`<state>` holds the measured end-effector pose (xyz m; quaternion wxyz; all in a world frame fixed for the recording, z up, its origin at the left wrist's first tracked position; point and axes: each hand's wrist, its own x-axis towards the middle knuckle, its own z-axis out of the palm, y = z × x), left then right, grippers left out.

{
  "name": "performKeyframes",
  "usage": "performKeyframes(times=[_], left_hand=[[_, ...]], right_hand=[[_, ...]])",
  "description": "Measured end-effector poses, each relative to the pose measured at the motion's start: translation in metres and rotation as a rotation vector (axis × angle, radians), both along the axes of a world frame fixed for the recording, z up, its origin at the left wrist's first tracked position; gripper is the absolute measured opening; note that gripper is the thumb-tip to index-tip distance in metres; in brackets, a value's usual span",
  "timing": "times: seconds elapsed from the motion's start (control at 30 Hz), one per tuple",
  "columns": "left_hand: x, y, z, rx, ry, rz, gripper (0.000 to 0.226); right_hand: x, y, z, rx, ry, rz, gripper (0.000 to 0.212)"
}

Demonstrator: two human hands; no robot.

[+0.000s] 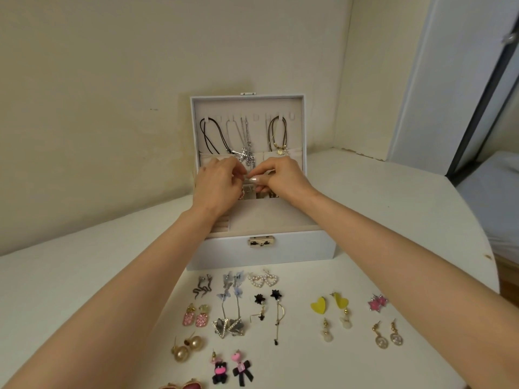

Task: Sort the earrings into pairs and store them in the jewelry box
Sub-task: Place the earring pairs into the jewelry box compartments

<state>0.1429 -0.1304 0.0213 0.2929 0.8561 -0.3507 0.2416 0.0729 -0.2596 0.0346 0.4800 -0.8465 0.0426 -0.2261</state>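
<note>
Earrings (228, 324) lie paired on the white table (84, 262), just before the open jewelry box (224, 254). Over its rear compartments, the left hand (216, 186) and right hand (283, 178) meet. Their curled fingertips pinch a small pale piece (248, 178) too tiny to identify.

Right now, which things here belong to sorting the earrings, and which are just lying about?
Job: jewelry box, earring pairs on the table, left hand and right hand pinching a small piece.
Lying about: necklaces hung in the lid, bed, door.
</note>
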Motion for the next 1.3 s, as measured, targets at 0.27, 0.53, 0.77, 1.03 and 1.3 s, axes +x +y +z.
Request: performKeyframes(times=[0.27,0.53,0.77,1.03,1.3], left_hand=[[0.002,0.001,-0.001,-0.024,0.010,-0.004,0.025],[0.002,0.001,-0.001,-0.023,0.019,0.017,0.025],[0.002,0.000,-0.001,-0.014,0.015,0.030,0.025],[-0.001,0.001,0.000,-0.013,0.021,0.023,0.025],[-0.002,0.001,0.000,-0.003,0.027,0.023,0.025]], right_hand=[[0.002,-0.005,0.000,-0.129,0.008,-0.065,0.023],[-0.003,-0.005,-0.003,-0.272,0.047,-0.006,0.035],[0.002,-0.002,-0.004,-0.466,0.041,-0.016,0.027],[0.005,-0.002,-0.006,-0.571,0.014,0.010,0.025],[0.010,0.005,-0.005,-0.529,-0.012,0.002,0.033]])
